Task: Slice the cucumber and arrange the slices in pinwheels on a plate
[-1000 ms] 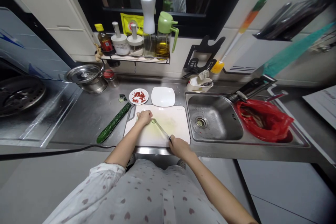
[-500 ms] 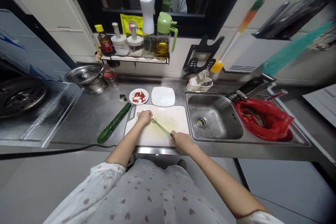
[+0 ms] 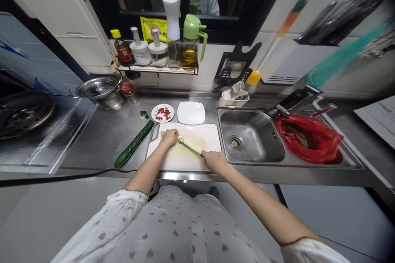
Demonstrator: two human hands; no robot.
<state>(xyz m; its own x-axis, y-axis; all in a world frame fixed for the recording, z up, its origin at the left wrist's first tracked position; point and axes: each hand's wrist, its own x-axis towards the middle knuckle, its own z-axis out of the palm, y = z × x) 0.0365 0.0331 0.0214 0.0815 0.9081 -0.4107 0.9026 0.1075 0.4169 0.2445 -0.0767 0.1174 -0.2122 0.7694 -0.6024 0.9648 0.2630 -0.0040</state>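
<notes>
On the white cutting board (image 3: 188,162), my left hand (image 3: 169,136) is closed, pressing a piece of cucumber that it mostly hides; a bit of green shows beside the fingers. My right hand (image 3: 215,161) grips a knife (image 3: 191,148) by its handle, the blade slanting up-left toward the left fingertips. A thin green-rimmed cucumber slice (image 3: 181,141) is at the blade's tip end. Left of the board lies a long dark green cucumber (image 3: 134,144). Behind the board stand a white plate with chopped red pieces (image 3: 163,113) and a bare white square plate (image 3: 191,113).
To the right is a steel sink (image 3: 253,131) with a red plastic bag (image 3: 308,139) beside it. A lidded steel pot (image 3: 106,93) and a red-lidded jar (image 3: 130,92) stand at the back left. Above, a shelf (image 3: 159,68) carries bottles and seasoning jars. Cucumber scraps (image 3: 143,115) lie on the counter.
Both hands, the knife and the slice stay in nearly the same places. The view has shifted very slightly.
</notes>
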